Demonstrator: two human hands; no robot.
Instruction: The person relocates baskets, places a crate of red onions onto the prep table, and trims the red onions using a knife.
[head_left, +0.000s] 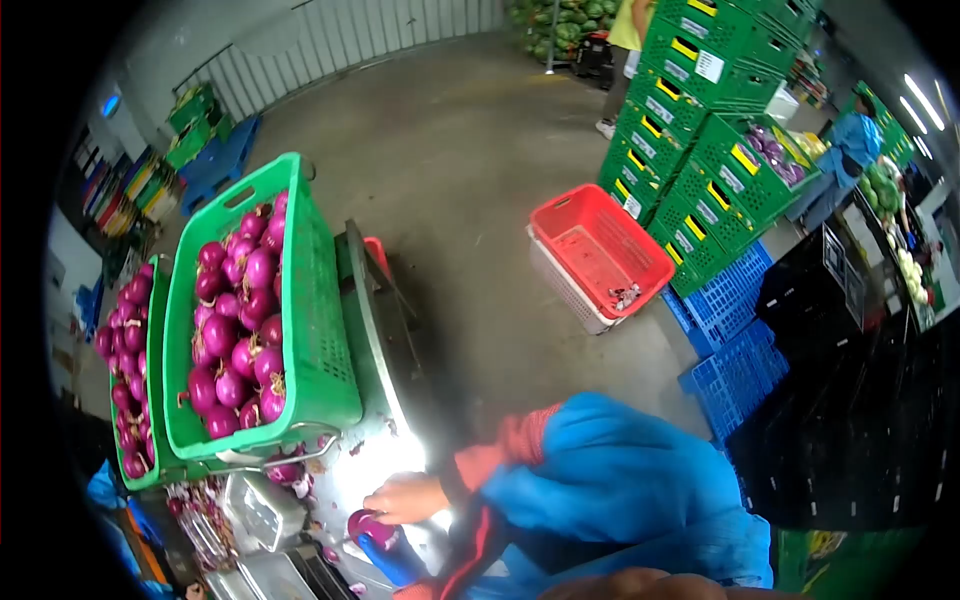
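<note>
A red onion (370, 527) is held low over the metal table (385, 455), near the bottom of the view. My left hand (393, 562), in a blue glove, grips it from below; its fingers show only in part. The bare fingers of my right hand (408, 498) close on the onion's upper side. Just beyond my hands stands a green crate (325, 350) filled with red onions (235, 320). More onions (287, 470) and loose skins lie on the tabletop beside it.
A second onion-filled green crate (157, 390) stands at left. Metal trays (265, 510) lie nearby. On the floor is a red basket (600, 250) with scraps. Stacked green crates (690, 150), blue pallets (735, 370) and a black crate (815, 285) stand right. Two people are farther back.
</note>
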